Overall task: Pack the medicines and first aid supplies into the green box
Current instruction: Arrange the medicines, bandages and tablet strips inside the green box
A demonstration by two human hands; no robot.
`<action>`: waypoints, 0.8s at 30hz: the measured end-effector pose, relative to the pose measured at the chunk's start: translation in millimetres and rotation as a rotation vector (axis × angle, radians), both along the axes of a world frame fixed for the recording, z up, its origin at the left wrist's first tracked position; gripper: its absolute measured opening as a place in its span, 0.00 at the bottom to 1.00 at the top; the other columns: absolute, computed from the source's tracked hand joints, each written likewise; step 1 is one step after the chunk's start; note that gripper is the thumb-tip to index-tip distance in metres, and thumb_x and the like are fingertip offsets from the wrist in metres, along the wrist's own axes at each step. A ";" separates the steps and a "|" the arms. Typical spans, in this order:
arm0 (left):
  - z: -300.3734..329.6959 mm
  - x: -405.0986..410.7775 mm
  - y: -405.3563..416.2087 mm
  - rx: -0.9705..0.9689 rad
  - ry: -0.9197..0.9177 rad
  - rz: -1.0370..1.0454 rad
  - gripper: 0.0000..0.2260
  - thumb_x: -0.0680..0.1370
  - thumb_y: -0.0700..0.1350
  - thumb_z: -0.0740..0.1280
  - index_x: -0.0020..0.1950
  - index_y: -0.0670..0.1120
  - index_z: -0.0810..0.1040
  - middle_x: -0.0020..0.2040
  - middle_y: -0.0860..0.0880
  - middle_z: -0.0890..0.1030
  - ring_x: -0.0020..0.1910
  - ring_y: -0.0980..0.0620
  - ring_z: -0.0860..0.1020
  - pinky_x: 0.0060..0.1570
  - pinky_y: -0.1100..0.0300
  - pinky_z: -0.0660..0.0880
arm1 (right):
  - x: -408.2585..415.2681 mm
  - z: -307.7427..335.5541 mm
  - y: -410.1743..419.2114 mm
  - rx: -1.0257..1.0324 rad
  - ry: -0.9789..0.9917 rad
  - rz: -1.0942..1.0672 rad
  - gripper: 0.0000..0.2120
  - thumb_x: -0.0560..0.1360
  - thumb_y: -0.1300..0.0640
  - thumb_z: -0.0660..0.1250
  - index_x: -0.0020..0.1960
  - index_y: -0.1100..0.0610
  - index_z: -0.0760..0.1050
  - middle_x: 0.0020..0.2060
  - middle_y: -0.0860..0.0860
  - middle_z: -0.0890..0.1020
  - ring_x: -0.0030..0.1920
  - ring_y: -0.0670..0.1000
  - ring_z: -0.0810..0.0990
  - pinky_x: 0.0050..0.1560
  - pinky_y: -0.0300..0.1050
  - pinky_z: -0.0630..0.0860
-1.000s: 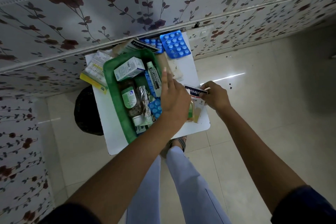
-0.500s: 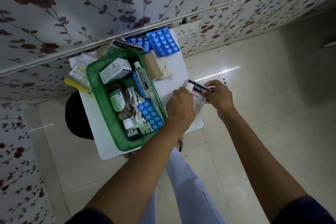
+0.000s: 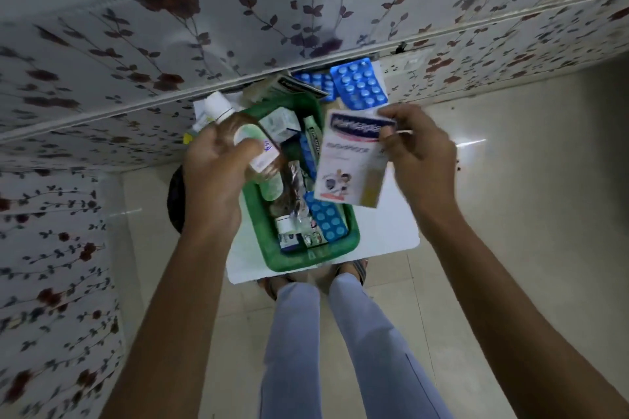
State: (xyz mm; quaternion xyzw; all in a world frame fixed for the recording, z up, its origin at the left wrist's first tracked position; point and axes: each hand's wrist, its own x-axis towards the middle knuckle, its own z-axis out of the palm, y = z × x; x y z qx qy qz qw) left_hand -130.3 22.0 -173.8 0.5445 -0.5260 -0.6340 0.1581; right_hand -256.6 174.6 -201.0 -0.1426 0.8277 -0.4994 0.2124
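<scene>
The left hand (image 3: 212, 177) is curled around a clear brown plastic bottle with a white cap (image 3: 238, 133) and holds it tilted above the left side of the green plastic box (image 3: 303, 260), probably so that it can go down into a free place there. The box lies in the middle of the small white desk (image 3: 391, 231) and is already rather full: a white carton, a long tube, small bottles and a blue blister strip of tablets (image 3: 326, 219) lie inside it. To the right, the right hand (image 3: 418, 150) pinches the top edge of a flat white plaster packet with a blue and red label (image 3: 350, 160), which hangs over the right side of the box, I think ready to be dropped in. At the far right of the desk two more blue blister sheets (image 3: 359, 83) lie outside the box, against the wall. The desk stands on a pale tiled floor (image 3: 510, 248), in a corner with flower-patterned wall panels (image 3: 204, 27).
</scene>
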 end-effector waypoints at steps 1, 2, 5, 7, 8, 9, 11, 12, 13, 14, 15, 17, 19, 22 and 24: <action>-2.8 9.2 -3.4 -0.002 -0.001 0.037 0.08 0.72 0.33 0.66 0.48 0.44 0.77 0.40 0.48 0.80 0.39 0.50 0.80 0.43 0.54 0.78 | 7.1 -4.4 -12.3 0.049 0.042 0.123 0.10 0.75 0.64 0.62 0.53 0.56 0.77 0.45 0.49 0.80 0.46 0.52 0.81 0.43 0.44 0.78; -5.4 15.7 -4.5 0.000 0.004 0.055 0.08 0.73 0.33 0.66 0.48 0.44 0.76 0.40 0.48 0.80 0.39 0.51 0.79 0.42 0.55 0.78 | 13.9 -9.3 -22.9 0.103 0.085 0.262 0.10 0.74 0.65 0.62 0.53 0.57 0.78 0.46 0.51 0.82 0.46 0.54 0.81 0.46 0.43 0.76; -14.4 26.0 -1.6 -0.027 -0.011 0.034 0.06 0.74 0.35 0.66 0.47 0.45 0.77 0.41 0.49 0.80 0.38 0.53 0.79 0.41 0.58 0.77 | 32.9 -24.0 -43.9 0.307 0.251 0.649 0.11 0.72 0.66 0.63 0.50 0.58 0.81 0.47 0.59 0.85 0.47 0.60 0.82 0.48 0.45 0.76; -22.3 26.5 3.4 -0.047 -0.046 0.000 0.09 0.73 0.36 0.68 0.52 0.43 0.76 0.44 0.47 0.81 0.40 0.53 0.80 0.43 0.59 0.78 | 35.8 -25.9 -46.9 0.400 0.363 0.727 0.12 0.70 0.68 0.62 0.49 0.58 0.81 0.45 0.61 0.84 0.45 0.62 0.81 0.44 0.50 0.78; -26.8 27.8 5.7 -0.048 -0.075 -0.017 0.11 0.72 0.37 0.69 0.53 0.43 0.75 0.46 0.46 0.81 0.41 0.52 0.80 0.44 0.58 0.78 | 35.6 -25.4 -47.0 0.394 0.408 0.719 0.13 0.70 0.69 0.62 0.49 0.59 0.81 0.44 0.62 0.84 0.43 0.63 0.81 0.43 0.50 0.78; -32.5 29.0 8.1 -0.046 -0.112 -0.045 0.12 0.71 0.39 0.70 0.53 0.46 0.75 0.47 0.46 0.81 0.43 0.51 0.80 0.45 0.56 0.78 | 34.4 -24.4 -44.9 0.367 0.442 0.695 0.14 0.69 0.70 0.63 0.49 0.59 0.81 0.43 0.62 0.84 0.41 0.63 0.81 0.41 0.50 0.79; -41.9 30.8 14.5 -0.041 -0.188 -0.146 0.11 0.68 0.44 0.72 0.48 0.52 0.76 0.47 0.46 0.82 0.46 0.47 0.81 0.50 0.48 0.79 | 30.2 -21.9 -36.9 0.314 0.478 0.632 0.13 0.69 0.69 0.63 0.48 0.60 0.81 0.42 0.62 0.84 0.39 0.63 0.82 0.40 0.52 0.80; -46.0 31.3 18.4 -0.057 -0.229 -0.208 0.11 0.67 0.45 0.72 0.47 0.53 0.76 0.48 0.45 0.82 0.47 0.45 0.80 0.51 0.46 0.78 | 27.1 -21.1 -31.4 0.305 0.480 0.608 0.12 0.70 0.67 0.62 0.48 0.59 0.81 0.42 0.61 0.84 0.39 0.62 0.82 0.40 0.53 0.80; -50.7 31.2 22.3 -0.100 -0.277 -0.275 0.11 0.68 0.45 0.72 0.49 0.51 0.77 0.50 0.43 0.81 0.49 0.44 0.79 0.51 0.49 0.76 | 23.6 -20.6 -25.8 0.301 0.472 0.590 0.12 0.71 0.65 0.61 0.48 0.59 0.81 0.41 0.60 0.84 0.38 0.61 0.82 0.39 0.52 0.80; -56.2 30.8 25.9 -0.175 -0.348 -0.347 0.13 0.69 0.45 0.72 0.52 0.48 0.76 0.52 0.42 0.80 0.50 0.43 0.78 0.48 0.53 0.73 | 20.3 -20.1 -20.4 0.297 0.457 0.573 0.11 0.72 0.63 0.61 0.49 0.58 0.81 0.41 0.59 0.84 0.37 0.60 0.82 0.40 0.50 0.80; -61.1 29.5 29.6 -0.264 -0.426 -0.413 0.15 0.70 0.44 0.71 0.55 0.44 0.75 0.54 0.41 0.79 0.51 0.42 0.76 0.44 0.57 0.68 | 16.4 -19.7 -15.4 0.291 0.441 0.558 0.11 0.73 0.62 0.61 0.49 0.58 0.81 0.41 0.58 0.84 0.37 0.58 0.81 0.40 0.48 0.79; -66.7 26.1 37.8 -0.369 -0.502 -0.498 0.16 0.72 0.43 0.69 0.58 0.41 0.73 0.56 0.40 0.76 0.53 0.42 0.75 0.42 0.61 0.62 | 10.7 -19.4 -7.5 0.277 0.432 0.541 0.09 0.73 0.63 0.63 0.49 0.58 0.81 0.40 0.57 0.85 0.35 0.55 0.81 0.41 0.42 0.75; -70.6 17.0 48.4 -0.385 -0.511 -0.567 0.15 0.73 0.42 0.68 0.57 0.40 0.72 0.56 0.40 0.77 0.53 0.41 0.75 0.43 0.59 0.63 | 4.5 -19.4 -0.3 0.283 0.436 0.534 0.08 0.73 0.63 0.64 0.49 0.58 0.81 0.40 0.56 0.85 0.35 0.54 0.81 0.41 0.38 0.71; -69.7 4.2 51.3 -0.385 -0.498 -0.614 0.13 0.72 0.41 0.68 0.55 0.40 0.72 0.54 0.41 0.78 0.52 0.42 0.76 0.43 0.58 0.66 | 1.3 -21.0 3.7 0.290 0.423 0.529 0.08 0.74 0.62 0.64 0.49 0.58 0.81 0.40 0.56 0.85 0.34 0.53 0.80 0.41 0.37 0.70; -67.6 -3.0 43.8 -0.311 -0.451 -0.592 0.13 0.72 0.42 0.69 0.54 0.40 0.72 0.52 0.43 0.80 0.49 0.44 0.77 0.43 0.59 0.67 | -0.6 -19.7 3.7 0.286 0.420 0.508 0.08 0.74 0.62 0.64 0.48 0.58 0.81 0.39 0.55 0.85 0.34 0.52 0.80 0.40 0.37 0.70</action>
